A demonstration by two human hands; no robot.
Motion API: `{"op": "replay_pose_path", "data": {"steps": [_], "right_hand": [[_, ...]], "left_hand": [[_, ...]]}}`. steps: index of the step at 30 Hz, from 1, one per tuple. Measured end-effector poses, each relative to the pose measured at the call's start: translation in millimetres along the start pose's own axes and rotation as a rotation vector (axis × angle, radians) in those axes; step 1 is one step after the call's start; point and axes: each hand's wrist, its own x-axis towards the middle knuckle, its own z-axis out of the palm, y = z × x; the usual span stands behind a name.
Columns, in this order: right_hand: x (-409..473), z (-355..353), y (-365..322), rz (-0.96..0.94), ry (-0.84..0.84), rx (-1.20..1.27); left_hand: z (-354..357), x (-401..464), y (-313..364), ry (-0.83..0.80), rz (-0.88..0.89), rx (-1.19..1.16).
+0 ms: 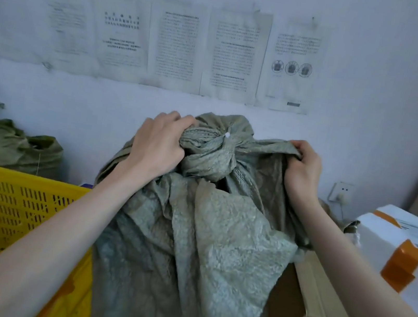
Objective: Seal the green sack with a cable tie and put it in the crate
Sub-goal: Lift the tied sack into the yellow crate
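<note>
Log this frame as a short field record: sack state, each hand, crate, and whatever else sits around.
sack: green sack, neck bunched and gathered at the top, held between the crate and a cardboard box
tie: small white piece at the gathered neck, too small to identify
left hand: left hand, fingers closed on the bunched neck
right hand: right hand, gripping a fold of sack fabric
crate: yellow crate, at left, sack not in it
surroundings: second green sack behind the crate; white parcel with orange tape; cardboard box; papers on wall
</note>
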Motion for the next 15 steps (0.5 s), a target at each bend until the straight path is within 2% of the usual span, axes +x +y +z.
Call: {"op": "replay_pose_path", "data": {"steps": [4, 9, 15], "right_hand": [[-7, 1, -30, -0.042, 0.107, 0.101], [-20, 6, -66, -0.082, 0.151, 0.14], [-32, 21, -117, -0.117, 0.17, 0.108]], "left_hand": [[-23, 7, 0, 0.105, 0.053, 0.014], [-42, 2, -17, 0.186, 0.058, -0.015], [-62, -2, -51, 0.208, 0.023, -0.219]]}}
